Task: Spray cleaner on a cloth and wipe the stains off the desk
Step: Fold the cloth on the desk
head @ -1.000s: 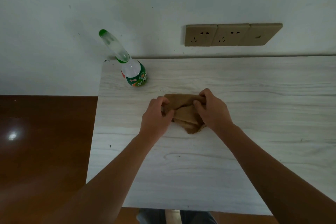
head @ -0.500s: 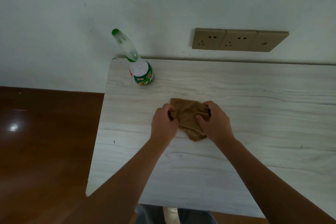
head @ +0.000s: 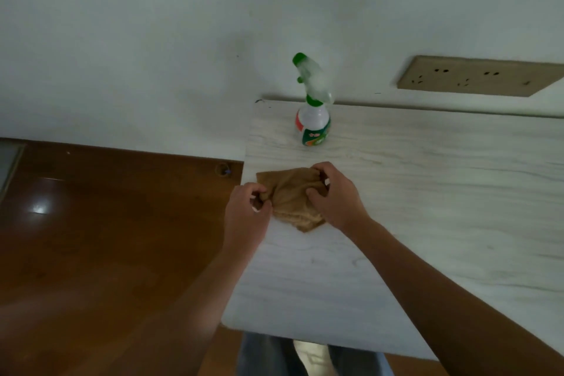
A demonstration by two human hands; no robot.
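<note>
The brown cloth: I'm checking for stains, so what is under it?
The brown cloth lies bunched on the pale wood-grain desk, gripped by both hands. Whatever desk surface or stain sits beneath it is covered.

desk (head: 427,192): fills centre and right of frame, far edge against the wall | spray bottle (head: 313,127): upright on desk, upper centre, near far left corner | cloth (head: 293,198): on desk below the bottle, by left edge | my left hand (head: 247,213): on cloth's left | my right hand (head: 337,196): on its right | wall sockets (head: 476,76): upper right, above desk | floor (head: 106,238): lower left
</note>
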